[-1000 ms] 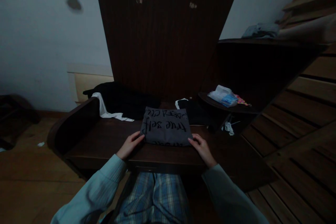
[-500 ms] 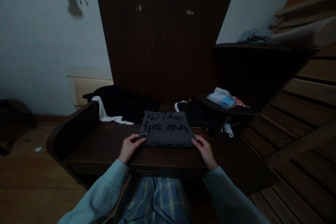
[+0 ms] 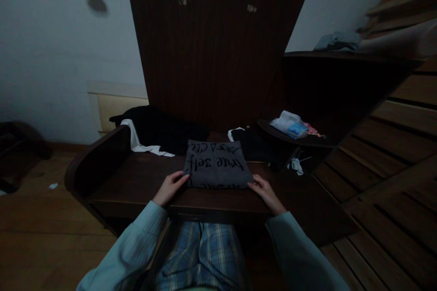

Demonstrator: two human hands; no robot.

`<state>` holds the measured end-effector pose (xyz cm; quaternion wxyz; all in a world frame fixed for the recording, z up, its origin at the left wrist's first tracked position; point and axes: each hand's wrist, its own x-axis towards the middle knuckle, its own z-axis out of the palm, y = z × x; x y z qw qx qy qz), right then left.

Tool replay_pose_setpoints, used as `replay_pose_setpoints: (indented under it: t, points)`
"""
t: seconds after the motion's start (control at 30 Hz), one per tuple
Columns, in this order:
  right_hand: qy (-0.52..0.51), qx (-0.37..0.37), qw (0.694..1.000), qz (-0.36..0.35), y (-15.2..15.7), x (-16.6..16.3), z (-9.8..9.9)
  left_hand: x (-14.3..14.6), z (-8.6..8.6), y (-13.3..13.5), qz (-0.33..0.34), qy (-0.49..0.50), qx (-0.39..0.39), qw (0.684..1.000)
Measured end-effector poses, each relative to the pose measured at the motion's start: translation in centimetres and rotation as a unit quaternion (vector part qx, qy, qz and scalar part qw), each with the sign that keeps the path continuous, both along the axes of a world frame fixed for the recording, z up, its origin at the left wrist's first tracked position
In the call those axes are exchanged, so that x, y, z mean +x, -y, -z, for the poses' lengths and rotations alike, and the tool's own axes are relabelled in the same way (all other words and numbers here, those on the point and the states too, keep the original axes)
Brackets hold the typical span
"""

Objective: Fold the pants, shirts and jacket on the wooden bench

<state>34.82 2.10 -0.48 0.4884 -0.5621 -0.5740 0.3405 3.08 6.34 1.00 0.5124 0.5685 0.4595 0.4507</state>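
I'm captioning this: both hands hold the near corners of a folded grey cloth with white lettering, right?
The head view shows black lettering, not white. The left hand and right hand do hold the folded grey cloth at its near corners.

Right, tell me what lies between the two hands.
The gray cloth, folded and with dark lettering, spans from the left hand to the right hand; each holds it near a corner. The head view shows this.

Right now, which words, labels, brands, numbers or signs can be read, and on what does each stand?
"true self": on the folded gray cloth.
Its other lettering, at the far and near edges: cut off or too blurred to read.
Plastic packet: no readable text.
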Motion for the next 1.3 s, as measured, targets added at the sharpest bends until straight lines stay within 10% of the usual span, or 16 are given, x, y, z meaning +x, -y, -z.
replay_pose_setpoints:
  t: [0.6,1.3]
  points:
    - [-0.057,0.001,0.998,0.039,-0.1,0.2,0.7,-0.1,0.6,-0.1,-0.09,0.041,-0.017,0.995]
    - [-0.186,-0.08,0.979,0.012,1.1,-0.1,-0.4,0.1,0.5,0.0,-0.043,0.067,-0.031,0.996]
